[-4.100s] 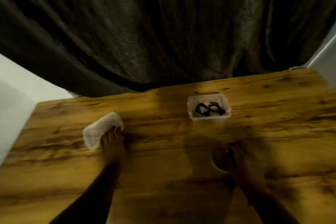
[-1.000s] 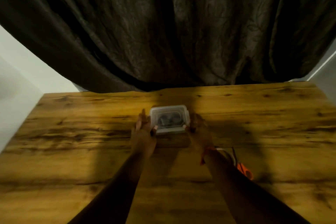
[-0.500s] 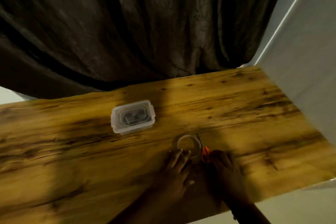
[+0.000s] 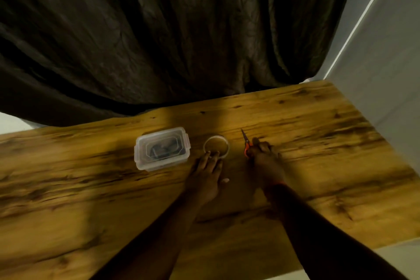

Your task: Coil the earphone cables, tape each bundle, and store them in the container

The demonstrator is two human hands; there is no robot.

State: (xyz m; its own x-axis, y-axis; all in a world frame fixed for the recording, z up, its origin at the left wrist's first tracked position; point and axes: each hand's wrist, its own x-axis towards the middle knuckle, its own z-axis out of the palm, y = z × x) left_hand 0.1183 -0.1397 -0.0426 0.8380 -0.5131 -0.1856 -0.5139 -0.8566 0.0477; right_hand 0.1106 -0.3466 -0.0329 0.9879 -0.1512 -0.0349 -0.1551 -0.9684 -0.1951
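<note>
Clear lidded container (image 4: 162,148) sits centre-left of frame, dark cable bundles dimly visible inside. Left hand (image 4: 208,174) flat, straight fingers touching tape roll (image 4: 216,146). Right hand (image 4: 266,161) grips orange scissors (image 4: 246,143).

**Wood, clear plastic, dull cloth**

The yellow-brown wooden tabletop (image 4: 295,134) shows dark streaked grain with a smooth, low sheen. The lidded clear plastic container (image 4: 161,148) looks glossy and translucent, like the clear tape ring (image 4: 216,146). The dark crinkled cloth curtain (image 4: 172,29) is matt.
</note>
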